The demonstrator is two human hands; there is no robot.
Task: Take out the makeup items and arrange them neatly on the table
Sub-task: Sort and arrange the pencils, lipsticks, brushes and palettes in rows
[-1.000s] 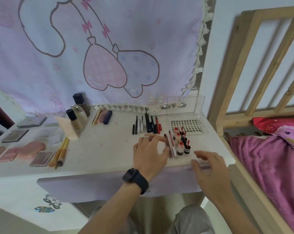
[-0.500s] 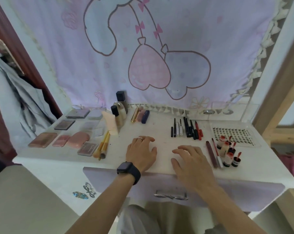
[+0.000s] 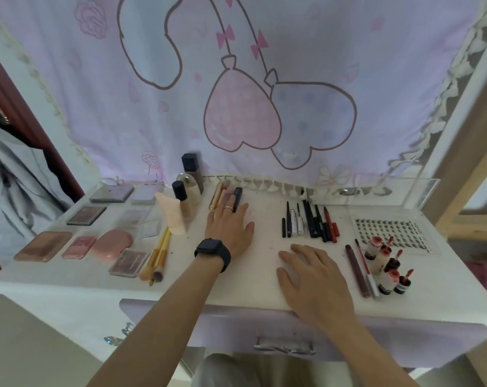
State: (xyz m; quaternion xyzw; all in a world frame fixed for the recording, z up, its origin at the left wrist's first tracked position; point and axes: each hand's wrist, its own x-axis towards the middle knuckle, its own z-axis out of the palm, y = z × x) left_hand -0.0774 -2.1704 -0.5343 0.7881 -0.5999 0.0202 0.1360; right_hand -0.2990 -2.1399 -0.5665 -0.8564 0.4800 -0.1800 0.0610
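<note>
Makeup lies in groups on the white dressing table (image 3: 264,263). My left hand (image 3: 229,227), with a ring and a black watch, reaches back with straight fingers that touch the lipstick tubes (image 3: 225,196). My right hand (image 3: 315,280) rests flat on the table near the front edge and holds nothing. Dark eyeliner pencils (image 3: 309,222) lie in a row right of centre. Small red-capped bottles (image 3: 384,263) and two long liners (image 3: 361,269) sit at the right. Palettes and compacts (image 3: 80,236), brushes (image 3: 159,255) and foundation bottles (image 3: 187,191) fill the left side.
A false-lash card (image 3: 393,233) lies at the far right, in front of a clear acrylic organizer (image 3: 421,191). A drawer with a handle (image 3: 284,347) sits under the table front. A pink cartoon cloth (image 3: 236,93) hangs behind, with a wooden frame (image 3: 465,169) to the right.
The view swung left and closer to the table. My left hand moved from the liners at the right across to the lipstick tubes at the back. My right hand came to rest flat on the table.
</note>
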